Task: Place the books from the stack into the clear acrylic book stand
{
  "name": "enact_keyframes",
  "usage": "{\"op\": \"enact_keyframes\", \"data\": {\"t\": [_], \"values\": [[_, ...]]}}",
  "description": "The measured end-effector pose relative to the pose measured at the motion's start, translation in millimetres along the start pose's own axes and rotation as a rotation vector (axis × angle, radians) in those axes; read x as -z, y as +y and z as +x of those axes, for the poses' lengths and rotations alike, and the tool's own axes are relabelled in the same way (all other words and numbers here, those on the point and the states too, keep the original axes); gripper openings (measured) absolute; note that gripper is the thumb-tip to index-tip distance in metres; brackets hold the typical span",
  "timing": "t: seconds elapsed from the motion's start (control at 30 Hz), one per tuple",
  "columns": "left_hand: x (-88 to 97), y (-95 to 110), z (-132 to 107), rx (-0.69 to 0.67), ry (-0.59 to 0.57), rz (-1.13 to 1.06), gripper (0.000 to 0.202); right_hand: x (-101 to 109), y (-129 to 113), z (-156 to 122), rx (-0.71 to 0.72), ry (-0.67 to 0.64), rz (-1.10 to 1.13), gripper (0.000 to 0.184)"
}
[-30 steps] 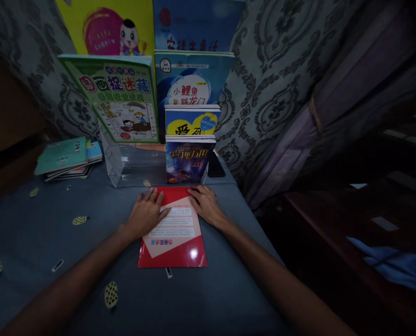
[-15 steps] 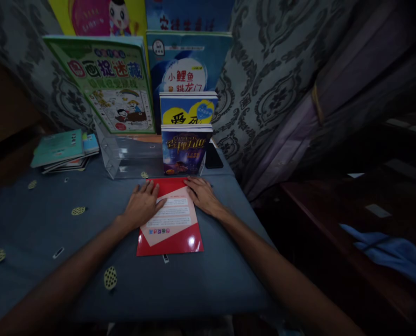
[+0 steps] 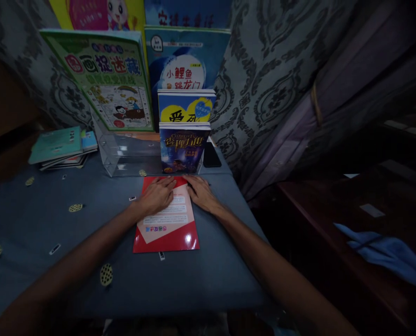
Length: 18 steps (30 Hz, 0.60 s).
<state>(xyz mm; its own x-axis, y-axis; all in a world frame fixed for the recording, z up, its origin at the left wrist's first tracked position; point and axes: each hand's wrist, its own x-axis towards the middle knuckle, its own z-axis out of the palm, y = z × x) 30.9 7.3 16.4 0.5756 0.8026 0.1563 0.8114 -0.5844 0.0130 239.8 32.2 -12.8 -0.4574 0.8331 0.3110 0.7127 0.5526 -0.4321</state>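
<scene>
A red book (image 3: 179,236) with a pale slanted panel lies flat on the blue tablecloth, its printed text upside down to me. My left hand (image 3: 158,195) rests across the upper part of its cover, palm down with fingers stretched toward the right. At the book's upper right corner and edge lies my right hand (image 3: 201,192), fingers extended and touching the cover. Neither hand grips anything. Just beyond the book stands a clear acrylic book rack (image 3: 130,156), with a small dark purple book (image 3: 181,149) upright at its front right.
The rack also bears a green-bordered picture book (image 3: 113,81) and a blue book (image 3: 188,56). A stack of thin books (image 3: 59,147) lies at the left, a black phone (image 3: 212,155) to the rack's right. Patterned curtain (image 3: 267,79) hangs behind. A blue cloth (image 3: 386,252) lies at right.
My left hand has slid rightward over the red book, closer to my right hand. My right hand stays at the upper right corner. The view has shifted slightly.
</scene>
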Motion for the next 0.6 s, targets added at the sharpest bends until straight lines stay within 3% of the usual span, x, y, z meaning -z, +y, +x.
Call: {"op": "enact_keyframes", "data": {"t": [0.33, 0.6], "values": [[-6.4, 4.8, 5.2, -0.025, 0.032, -0.009, 0.05, -1.6, 12.6, -1.6, -0.003, 0.029, 0.108, 0.055], [-5.2, 4.9, 11.3, -0.047, -0.057, -0.032, 0.055, -0.3, 15.6, -0.5, -0.005, 0.027, 0.136, 0.055]]}}
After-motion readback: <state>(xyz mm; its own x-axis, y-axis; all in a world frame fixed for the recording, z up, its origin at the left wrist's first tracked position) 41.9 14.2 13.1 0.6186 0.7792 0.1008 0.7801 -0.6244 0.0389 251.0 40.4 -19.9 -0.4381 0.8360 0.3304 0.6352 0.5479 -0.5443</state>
